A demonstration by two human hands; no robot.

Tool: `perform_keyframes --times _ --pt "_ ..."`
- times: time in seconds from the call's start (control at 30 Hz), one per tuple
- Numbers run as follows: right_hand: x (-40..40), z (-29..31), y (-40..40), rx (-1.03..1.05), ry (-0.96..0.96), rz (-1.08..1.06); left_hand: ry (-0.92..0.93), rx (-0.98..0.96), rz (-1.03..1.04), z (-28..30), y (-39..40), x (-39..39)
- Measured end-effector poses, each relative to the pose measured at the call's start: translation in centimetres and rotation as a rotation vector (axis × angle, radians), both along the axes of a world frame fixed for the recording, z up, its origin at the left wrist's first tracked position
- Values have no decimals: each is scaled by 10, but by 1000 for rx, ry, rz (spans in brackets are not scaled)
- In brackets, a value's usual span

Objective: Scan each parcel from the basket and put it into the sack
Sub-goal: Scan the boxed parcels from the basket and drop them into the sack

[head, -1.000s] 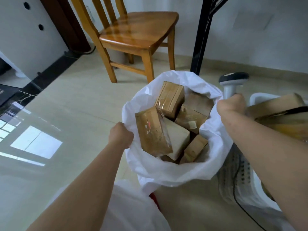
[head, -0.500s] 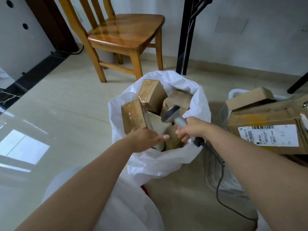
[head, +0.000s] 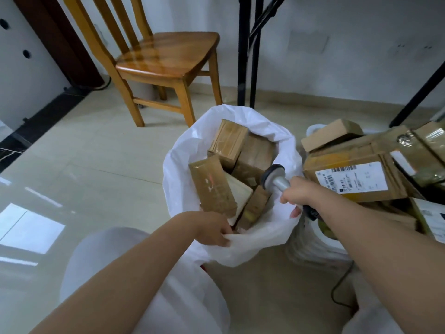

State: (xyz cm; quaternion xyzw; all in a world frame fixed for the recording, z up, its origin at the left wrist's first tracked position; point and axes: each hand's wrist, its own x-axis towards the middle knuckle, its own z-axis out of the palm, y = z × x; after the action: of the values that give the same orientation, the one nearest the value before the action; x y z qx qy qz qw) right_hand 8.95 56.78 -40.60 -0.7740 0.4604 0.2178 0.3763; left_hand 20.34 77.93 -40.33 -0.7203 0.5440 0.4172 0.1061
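Observation:
A white plastic sack (head: pixel 183 169) stands open on the floor, filled with several brown taped parcels (head: pixel 212 186). My left hand (head: pixel 212 229) pinches the sack's near rim. My right hand (head: pixel 299 192) grips a grey handheld scanner (head: pixel 273 178), whose head points down over the sack's right side. To the right, a white basket (head: pixel 310 244) holds more cardboard parcels; the front one (head: pixel 351 179) shows a white barcode label.
A wooden chair (head: pixel 166 61) stands behind the sack. Black metal legs (head: pixel 243 56) rise by the wall, and another slants at the far right. The scanner's black cable (head: pixel 337 292) trails over the floor. My knees in light trousers fill the bottom edge.
My left hand dropped from the sack's left side to pinch its near rim. My right hand brought the scanner from beside the basket to over the sack's right side.

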Motion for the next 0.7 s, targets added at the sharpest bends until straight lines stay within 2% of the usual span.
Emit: perform_keyframes --times 0.1,0.27,0.4,0.53,0.7 --pt "-13 8 4 45 -58 -29 18 -24 11 -5 2 -14" --pt "-29 26 9 106 -172 -82 2 55 -53 -7 -3 -31" --pt "-48 44 12 143 -268 -131 -32 1 -35 -6 -8 -33" --pt "-72 54 2 163 -395 -257 -109 28 28 1 -21 -38" --pt "-115 67 -24 51 -583 -471 -170 26 64 13 -48 -53"
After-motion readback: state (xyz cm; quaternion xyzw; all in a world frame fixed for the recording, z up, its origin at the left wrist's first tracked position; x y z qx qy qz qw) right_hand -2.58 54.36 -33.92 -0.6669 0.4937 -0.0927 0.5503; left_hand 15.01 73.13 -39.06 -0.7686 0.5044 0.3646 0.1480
